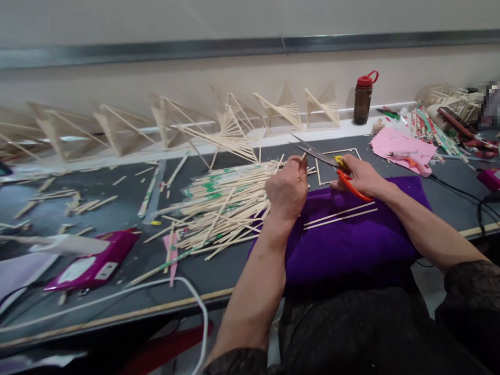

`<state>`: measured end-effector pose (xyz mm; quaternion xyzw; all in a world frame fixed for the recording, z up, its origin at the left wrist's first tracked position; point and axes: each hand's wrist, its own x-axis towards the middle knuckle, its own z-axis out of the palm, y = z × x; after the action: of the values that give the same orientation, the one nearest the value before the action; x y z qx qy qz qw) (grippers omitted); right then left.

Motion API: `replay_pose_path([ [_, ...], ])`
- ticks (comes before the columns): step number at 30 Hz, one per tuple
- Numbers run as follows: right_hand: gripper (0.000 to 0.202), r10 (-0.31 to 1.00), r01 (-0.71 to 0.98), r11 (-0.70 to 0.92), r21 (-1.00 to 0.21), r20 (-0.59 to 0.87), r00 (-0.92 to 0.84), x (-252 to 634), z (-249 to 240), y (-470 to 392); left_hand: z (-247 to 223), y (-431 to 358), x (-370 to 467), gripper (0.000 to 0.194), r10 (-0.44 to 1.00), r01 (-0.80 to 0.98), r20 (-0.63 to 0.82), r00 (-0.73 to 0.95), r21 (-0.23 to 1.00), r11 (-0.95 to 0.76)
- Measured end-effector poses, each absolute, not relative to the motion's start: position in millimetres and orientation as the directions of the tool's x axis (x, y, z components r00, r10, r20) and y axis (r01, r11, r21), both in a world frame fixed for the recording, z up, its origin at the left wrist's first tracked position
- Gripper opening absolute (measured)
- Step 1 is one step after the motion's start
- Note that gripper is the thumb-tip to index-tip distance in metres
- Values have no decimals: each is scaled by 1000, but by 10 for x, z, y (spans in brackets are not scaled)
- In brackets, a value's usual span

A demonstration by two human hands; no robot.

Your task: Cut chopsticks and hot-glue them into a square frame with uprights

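My right hand (361, 176) holds a pair of scissors (344, 181) with orange and yellow handles, their blades parted and pointing left. My left hand (286, 188) is closed in a fist around a thin wooden stick (303, 155), whose tip pokes up close to the blades. Whether the blades touch it I cannot tell. Below my hands a purple cloth (344, 245) covers the table edge, with two thin sticks (339, 214) lying side by side on it. Just behind the scissors lies a square stick frame (318, 173), partly hidden by my right hand.
To the left lies a big heap of wooden sticks (219, 208). Twisted stick structures (234, 130) stand along the wall. A brown bottle (363, 101) with a red lid stands behind. A glue gun (417, 165) rests on pink paper (398, 141); a magenta device (97, 260) lies at left.
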<state>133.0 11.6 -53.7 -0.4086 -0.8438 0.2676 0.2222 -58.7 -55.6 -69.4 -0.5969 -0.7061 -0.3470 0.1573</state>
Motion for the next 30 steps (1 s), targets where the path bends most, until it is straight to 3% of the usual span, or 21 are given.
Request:
replay_pose_path([
  [4, 35, 812, 591, 511, -624, 125, -571, 1270, -578, 80, -694, -543, -593, 37, 727, 961, 639, -252, 252, 113],
  [14, 33, 806, 596, 507, -622, 98, -584, 1232, -555, 31, -726, -537, -613, 33, 702, 983, 693, -166, 168, 67],
  [23, 41, 811, 626, 491, -606, 56, -582, 1244, -523, 18, -717, -544, -516, 33, 801, 983, 576, -167, 159, 91],
  [30, 25, 801, 589, 483, -648, 56, -596, 1254, -495, 1, -737, -559, -501, 37, 777, 988, 615, -131, 142, 54],
])
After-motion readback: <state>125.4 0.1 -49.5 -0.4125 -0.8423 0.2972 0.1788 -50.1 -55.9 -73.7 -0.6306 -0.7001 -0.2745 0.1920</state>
